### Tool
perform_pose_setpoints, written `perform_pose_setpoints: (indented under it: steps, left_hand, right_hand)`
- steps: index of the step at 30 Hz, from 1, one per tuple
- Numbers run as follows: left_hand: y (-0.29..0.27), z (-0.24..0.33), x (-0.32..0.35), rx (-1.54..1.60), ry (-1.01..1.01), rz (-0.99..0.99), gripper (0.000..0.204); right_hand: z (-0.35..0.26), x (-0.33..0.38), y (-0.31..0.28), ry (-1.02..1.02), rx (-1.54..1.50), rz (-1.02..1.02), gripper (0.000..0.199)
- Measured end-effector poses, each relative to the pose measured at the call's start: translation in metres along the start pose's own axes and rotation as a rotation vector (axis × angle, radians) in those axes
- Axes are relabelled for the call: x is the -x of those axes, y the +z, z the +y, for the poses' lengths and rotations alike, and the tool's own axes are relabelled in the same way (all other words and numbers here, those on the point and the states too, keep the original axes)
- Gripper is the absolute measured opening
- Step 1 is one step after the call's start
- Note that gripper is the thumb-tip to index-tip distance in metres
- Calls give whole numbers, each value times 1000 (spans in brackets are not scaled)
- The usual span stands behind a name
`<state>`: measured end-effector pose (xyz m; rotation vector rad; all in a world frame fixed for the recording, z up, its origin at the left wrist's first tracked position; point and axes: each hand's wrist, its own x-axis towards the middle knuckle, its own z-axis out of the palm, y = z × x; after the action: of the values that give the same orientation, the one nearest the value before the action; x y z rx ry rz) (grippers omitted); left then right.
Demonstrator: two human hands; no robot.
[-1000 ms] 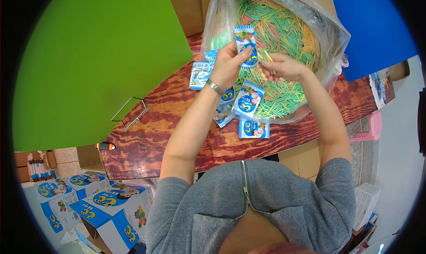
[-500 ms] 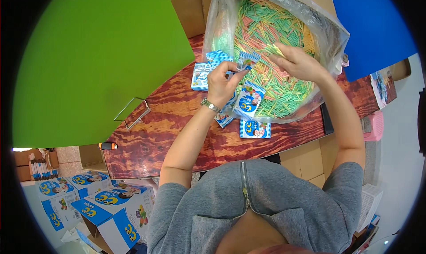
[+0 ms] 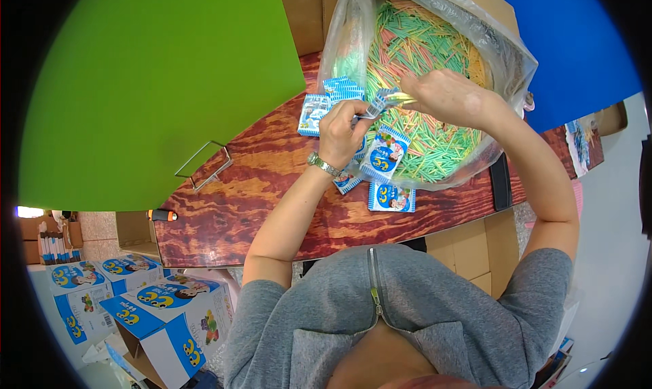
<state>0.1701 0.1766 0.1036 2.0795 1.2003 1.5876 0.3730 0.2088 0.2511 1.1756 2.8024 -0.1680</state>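
Between the thumb and fingers of my left hand [image 3: 339, 132] is a small blue-and-white striped packet [image 3: 377, 106]. My right hand [image 3: 448, 98] pinches a few thin pale sticks [image 3: 402, 98], their ends at the packet's upper end; how far in they reach is hidden. Below lies a heap of thin green, pink and yellow sticks [image 3: 424, 43] in a clear plastic liner [image 3: 517, 58]. One filled-looking packet [image 3: 386, 153] rests on the liner's near edge. Another packet [image 3: 392, 197] lies on the table just nearer. More packets [image 3: 313, 115] are piled beside my left hand.
The red-brown wood-grain table [image 3: 272, 165] carries a bent metal wire stand [image 3: 207, 166], a small orange-and-black object [image 3: 162, 215] and a flat black item [image 3: 501, 185]. A green panel [image 3: 156, 97] rises at left, a blue one [image 3: 564, 49] at right. Printed cartons [image 3: 170, 314] stand lower left.
My right hand has moved left and turned over, bringing the pinched sticks from above the heap to the packet. My left hand stays nearly in place, the packet now tilted toward the sticks.
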Motion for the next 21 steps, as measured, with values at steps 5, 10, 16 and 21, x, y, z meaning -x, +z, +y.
perform_pose_setpoints:
  steps: [5,10,16,21]
  left_hand:
    - [-2,2,-5,-90,256,-2,24]
    - [4,2,1,-58,225,9,26]
    - [4,2,11,62,-109,-26,25]
    - [4,-9,24,528,-406,-105,22]
  right_hand:
    - [6,-12,-13,-127,66,-217,37]
    - [-17,-30,-29,20,142,-448,41]
    - [-25,-20,-25,-79,-6,-30,44]
    - [-4,-20,33,-183,-113,417,38]
